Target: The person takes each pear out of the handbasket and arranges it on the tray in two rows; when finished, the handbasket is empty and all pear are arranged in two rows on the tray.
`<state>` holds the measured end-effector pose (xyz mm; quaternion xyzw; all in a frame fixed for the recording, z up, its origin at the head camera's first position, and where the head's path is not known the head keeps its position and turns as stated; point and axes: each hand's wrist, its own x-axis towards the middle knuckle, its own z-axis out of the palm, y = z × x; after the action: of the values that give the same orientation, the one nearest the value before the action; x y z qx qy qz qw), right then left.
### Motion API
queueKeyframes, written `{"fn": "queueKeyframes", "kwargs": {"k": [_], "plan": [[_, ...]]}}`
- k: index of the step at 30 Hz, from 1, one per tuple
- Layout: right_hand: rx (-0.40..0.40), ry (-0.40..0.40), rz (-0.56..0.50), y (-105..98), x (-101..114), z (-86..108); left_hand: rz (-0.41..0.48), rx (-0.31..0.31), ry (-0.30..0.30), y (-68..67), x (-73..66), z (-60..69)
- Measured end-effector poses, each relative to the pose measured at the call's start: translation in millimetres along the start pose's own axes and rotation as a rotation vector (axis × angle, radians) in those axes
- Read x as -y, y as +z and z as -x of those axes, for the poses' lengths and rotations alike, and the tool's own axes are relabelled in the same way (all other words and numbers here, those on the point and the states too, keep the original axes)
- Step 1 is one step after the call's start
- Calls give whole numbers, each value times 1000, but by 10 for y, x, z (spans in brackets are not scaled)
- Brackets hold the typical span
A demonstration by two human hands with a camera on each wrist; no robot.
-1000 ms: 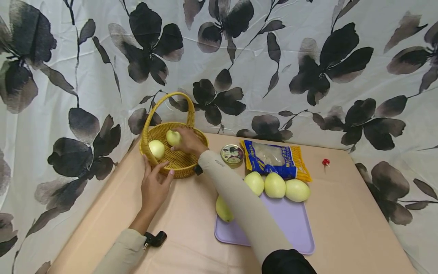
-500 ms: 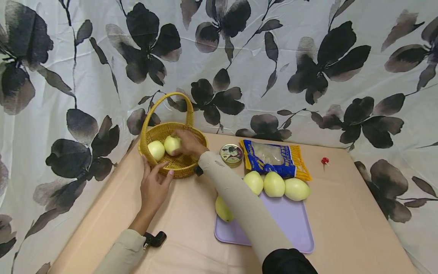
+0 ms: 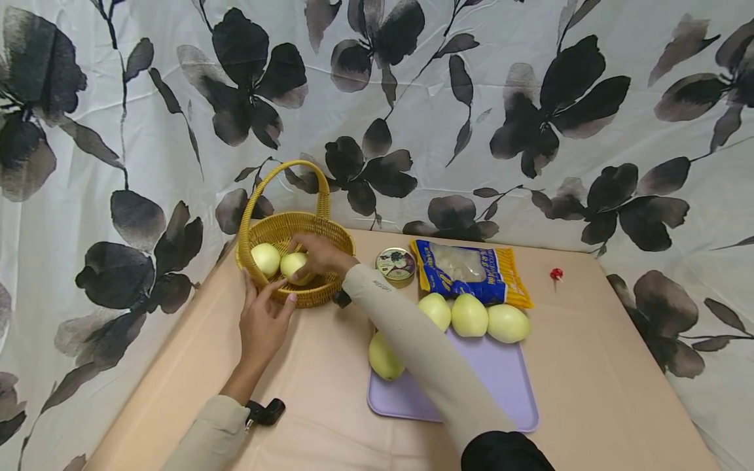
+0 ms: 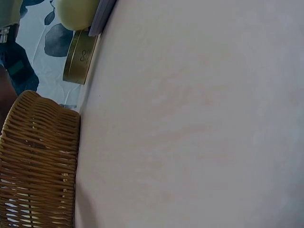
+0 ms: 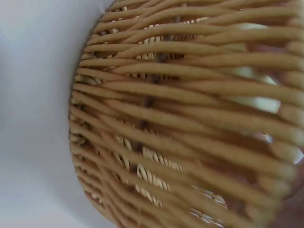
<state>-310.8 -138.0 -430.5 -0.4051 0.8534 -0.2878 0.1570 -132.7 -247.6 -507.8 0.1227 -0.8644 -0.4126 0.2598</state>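
A yellow wicker basket (image 3: 338, 239) with a tall arched handle stands at the back left. Two pale yellow-green round fruits, like apples or pears, sit inside; the left fruit (image 3: 266, 260) lies by the basket wall. My right hand (image 3: 321, 254) reaches in and holds the other fruit (image 3: 292, 263) between curled fingers and thumb, close beside the first. My left hand (image 3: 262, 327) touches the basket's near left rim with fairly straight fingers. In the right wrist view, the woven wall (image 5: 190, 104) largely hides the fruit and hand.
Right of the basket are a round tin (image 3: 396, 264) and a blue-and-yellow food packet (image 3: 465, 268). A purple tray (image 3: 501, 373) bears several similar fruits (image 3: 469, 315), partly behind the right sleeve. A small red object (image 3: 556, 274) lies farther right. A floral cloth (image 3: 448, 131) hangs behind the table.
My right hand has lowered the fruit and brought it left and nearer to me, beside the other one in the basket. The left hand stays at the rim.
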Motion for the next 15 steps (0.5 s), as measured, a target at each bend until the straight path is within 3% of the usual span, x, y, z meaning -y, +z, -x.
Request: {"fn": "queueKeyframes", "kwargs": {"k": [7, 15], "plan": [[-25, -15, -71, -142, 44, 212, 7, 0, 0, -12, -10, 6], [-138, -48, -113, -327, 31, 494, 8, 11, -8, -26, -25, 15]]}}
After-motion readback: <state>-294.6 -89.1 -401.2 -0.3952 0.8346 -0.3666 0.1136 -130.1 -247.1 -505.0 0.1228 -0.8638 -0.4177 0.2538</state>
